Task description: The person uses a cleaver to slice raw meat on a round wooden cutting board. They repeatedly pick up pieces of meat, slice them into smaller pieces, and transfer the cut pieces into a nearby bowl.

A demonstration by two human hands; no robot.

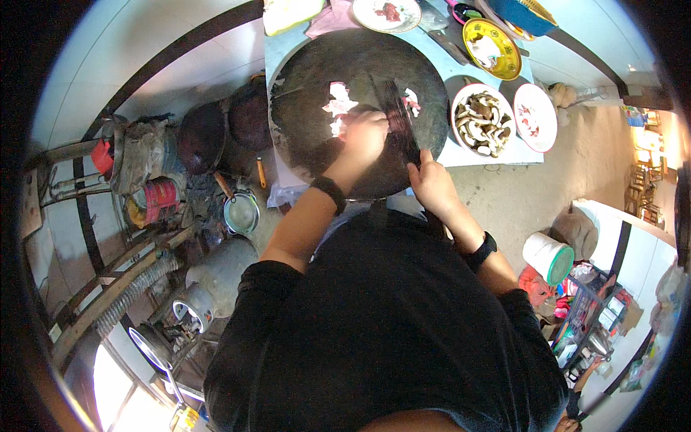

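Observation:
My right hand (433, 184) grips the handle of a dark, motion-blurred cleaver (398, 116) over a round, dark chopping board (318, 59). My left hand (367, 135) rests just left of the blade, its fingers curled on pale pink raw meat (338, 125); the fingertips are partly hidden. More pieces of meat (339, 99) lie beyond that hand, and a small bit (412, 102) lies right of the blade. To the right of the board stand a bowl of sliced mushrooms (485, 123) and a white bowl (541, 116) with some meat pieces.
Behind the board are a plate (367, 16) with meat, a second knife (451, 47) and a yellow bowl (510, 59). A gas cylinder (224, 275) and a pot (241, 213) are at left. A white bucket (545, 256) is at right. Part of another person shows at lower right.

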